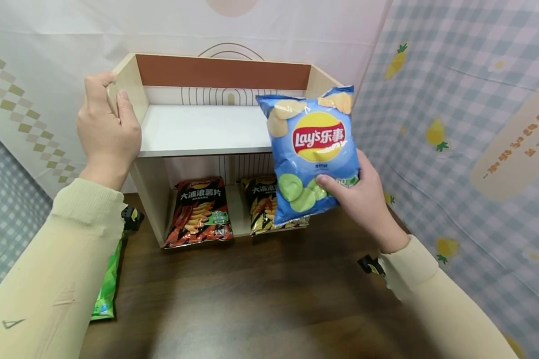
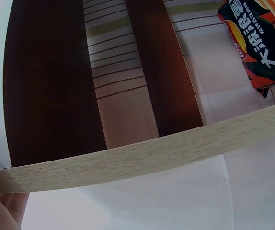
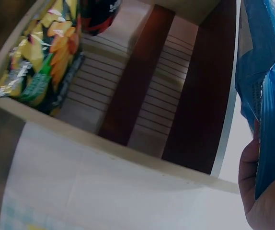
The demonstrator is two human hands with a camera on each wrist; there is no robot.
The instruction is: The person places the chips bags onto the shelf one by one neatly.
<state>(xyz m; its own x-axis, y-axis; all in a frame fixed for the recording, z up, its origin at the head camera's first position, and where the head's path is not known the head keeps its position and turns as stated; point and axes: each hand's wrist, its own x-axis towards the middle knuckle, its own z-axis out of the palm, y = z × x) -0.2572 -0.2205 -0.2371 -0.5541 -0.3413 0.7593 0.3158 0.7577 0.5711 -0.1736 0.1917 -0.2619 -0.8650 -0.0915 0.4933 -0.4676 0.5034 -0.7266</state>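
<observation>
A blue bag of Lay's potato chips (image 1: pixel 313 119) is held upright by my right hand (image 1: pixel 364 192), thumb across its front lower corner and fingers behind. It is in front of the right part of a two-level wooden shelf (image 1: pixel 206 127). My left hand (image 1: pixel 109 124) grips the top front edge of the shelf's left side panel (image 2: pixel 142 155). On the lower level lie a red-and-black chip bag (image 1: pixel 202 212) at left and a black-and-yellow chip bag (image 3: pixel 51 52) at right, the latter partly hidden behind the blue bag in the head view.
The shelf stands on a dark brown wooden table (image 1: pixel 233 299). Beside it at left lies a green bag (image 1: pixel 109 284), mostly behind my left sleeve. Patterned cloth (image 1: pixel 458 65) hangs close on the right, and more cloth hangs behind the shelf.
</observation>
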